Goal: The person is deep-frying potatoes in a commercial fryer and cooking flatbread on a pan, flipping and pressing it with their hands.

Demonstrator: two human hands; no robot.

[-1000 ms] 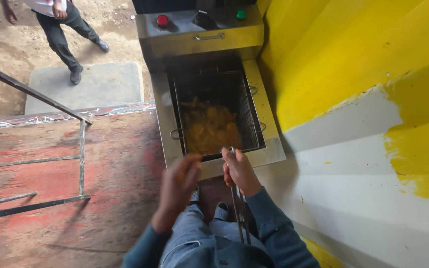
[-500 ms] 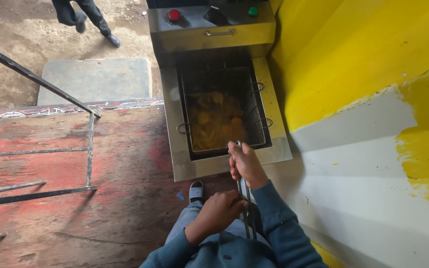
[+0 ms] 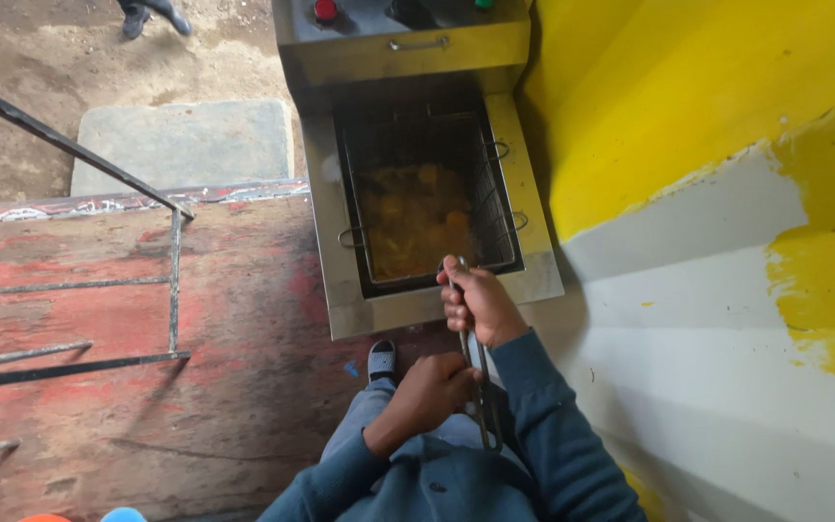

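Street food stall; steel deep fryer (image 3: pixel 408 145); dirt ground (image 3: pixel 41 58) outside

Yellow-and-white wall (image 3: pixel 727 242) right; worn red floor (image 3: pixel 244 387); metal railing (image 3: pixel 174 280); daylight.

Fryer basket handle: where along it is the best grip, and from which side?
Grip the long metal handle along its bare length nearest the body, from the front. It runs back from the wire basket away from the hot oil. The right hand and the left hand grip it so.
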